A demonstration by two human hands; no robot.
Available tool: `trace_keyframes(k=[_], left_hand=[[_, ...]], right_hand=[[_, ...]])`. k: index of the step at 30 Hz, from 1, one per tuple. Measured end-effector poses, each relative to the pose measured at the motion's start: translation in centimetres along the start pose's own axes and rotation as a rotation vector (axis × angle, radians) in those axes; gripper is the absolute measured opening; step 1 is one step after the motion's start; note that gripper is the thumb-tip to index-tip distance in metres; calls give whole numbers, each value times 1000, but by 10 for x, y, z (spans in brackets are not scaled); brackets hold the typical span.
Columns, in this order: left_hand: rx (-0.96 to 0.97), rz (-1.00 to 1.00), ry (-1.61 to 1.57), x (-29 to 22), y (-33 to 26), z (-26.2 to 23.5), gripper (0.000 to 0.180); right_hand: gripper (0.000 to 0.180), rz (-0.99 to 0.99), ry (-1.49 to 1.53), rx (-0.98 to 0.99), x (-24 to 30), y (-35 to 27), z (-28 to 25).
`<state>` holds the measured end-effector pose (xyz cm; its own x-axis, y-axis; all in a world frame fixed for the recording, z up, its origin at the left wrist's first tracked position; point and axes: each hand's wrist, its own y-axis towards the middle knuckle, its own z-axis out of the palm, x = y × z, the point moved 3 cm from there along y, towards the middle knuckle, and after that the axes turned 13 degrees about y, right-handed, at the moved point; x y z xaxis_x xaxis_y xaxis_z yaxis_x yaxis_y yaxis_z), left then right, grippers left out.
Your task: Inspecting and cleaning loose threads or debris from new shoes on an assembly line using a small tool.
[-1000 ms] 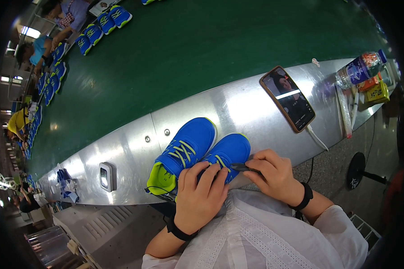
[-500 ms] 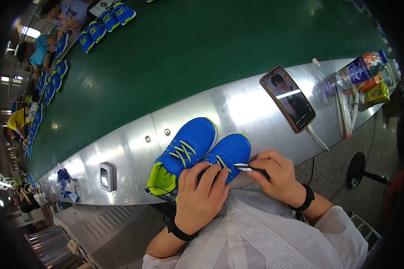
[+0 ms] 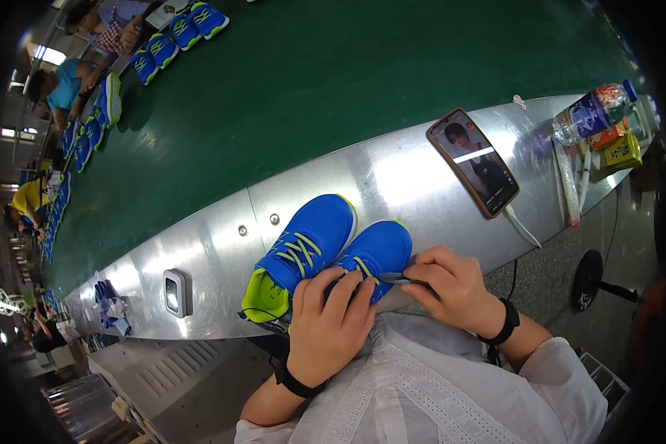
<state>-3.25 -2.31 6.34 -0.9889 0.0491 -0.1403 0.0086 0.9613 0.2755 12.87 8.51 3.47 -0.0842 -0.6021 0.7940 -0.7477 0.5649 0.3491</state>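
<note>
On the near edge of the metal shelf: two blue shoes stood side by side, toes pointing away from the person.
Left shoe [image 3: 303, 255]: blue with yellow-green laces and a yellow-green heel lining; it sat free on the metal shelf [image 3: 200, 255], just left of its partner and touching it.
Right shoe [image 3: 377, 251]: blue with the same laces; its near half was covered by both hands.
Left hand [image 3: 331, 325]: lay over the heel end of the right shoe, fingers spread and curled down onto the laces, pressing the shoe rather than lifting it; a dark band showed at the wrist.
Right hand [image 3: 451, 288]: fingers pinched narrowly on a thin dark tool [image 3: 398, 279], whose tip pointed left at the side of the right shoe.
Phone [image 3: 472, 163]: lay flat on the shelf to the far right, screen lit, a white cable running from its near end.
Bottle [image 3: 592, 112]: lay on its side at the far right end of the shelf.
Green belt [image 3: 333, 81]: ran beyond the shelf, with more blue shoes at its far left.
</note>
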Motion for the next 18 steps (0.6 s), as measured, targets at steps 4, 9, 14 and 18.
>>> trace_keyframes(k=[4,9,14,18], left_hand=[[3,-3,1,0,0,0,43],[2,-2,-5,0,0,0,43],[-4,-2,-4,1,-1,1,42],[-9,0,-9,1,-1,1,41]], right_hand=[[20,-1,1,5,-1,1,1],[21,54,59,-120,-4,-3,-2],[22,67,68,-39,-3,-6,1],[23,53,55,-24,-2,-4,1]])
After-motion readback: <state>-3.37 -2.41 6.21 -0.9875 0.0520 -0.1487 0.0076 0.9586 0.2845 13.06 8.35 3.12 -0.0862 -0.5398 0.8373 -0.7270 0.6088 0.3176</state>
